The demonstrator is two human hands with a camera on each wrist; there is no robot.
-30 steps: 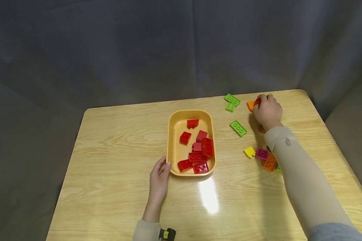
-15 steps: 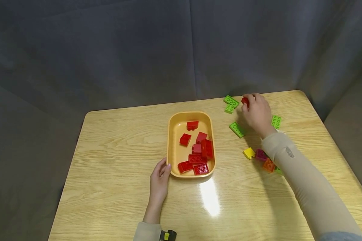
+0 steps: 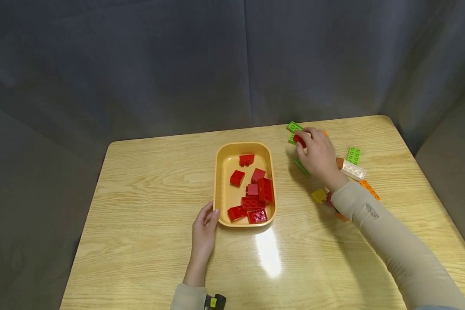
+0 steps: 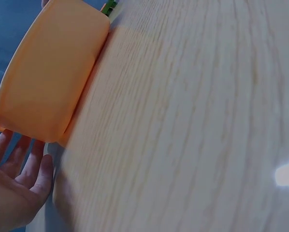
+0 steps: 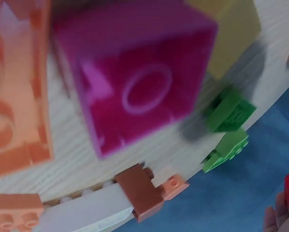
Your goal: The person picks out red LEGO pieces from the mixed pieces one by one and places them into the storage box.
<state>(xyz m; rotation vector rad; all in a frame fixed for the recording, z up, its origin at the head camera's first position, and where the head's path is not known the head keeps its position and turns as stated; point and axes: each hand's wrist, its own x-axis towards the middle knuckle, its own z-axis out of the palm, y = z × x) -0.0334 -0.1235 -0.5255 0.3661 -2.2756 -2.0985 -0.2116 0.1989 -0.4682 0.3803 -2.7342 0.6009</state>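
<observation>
My left hand (image 3: 204, 237) holds the near left corner of a yellow-orange plastic tray (image 3: 216, 185), thumb at the rim. In the left wrist view its fingers lie against the outside of the tray (image 4: 50, 67). Several red toy bricks (image 3: 237, 178) lie inside, mostly toward the right and near end. Over the far right of the table, my right hand (image 3: 318, 155) pinches another red brick (image 3: 299, 140) between thumb and fingers. That brick overlaps green bricks (image 3: 293, 126) in the head view. The right wrist view catches it at its right edge.
Right of the tray lie loose bricks: yellow (image 3: 319, 196), white (image 3: 354, 170), brown (image 3: 339, 162), green (image 3: 354, 155) and orange (image 3: 369, 189). A magenta brick (image 5: 144, 92) looms large in the right wrist view. A dark curtain (image 3: 178, 69) hangs behind the wooden table (image 3: 151, 185).
My right hand has moved left and slightly nearer, carrying the red brick from beside the orange one toward the tray. The left hand and tray stay in place.
</observation>
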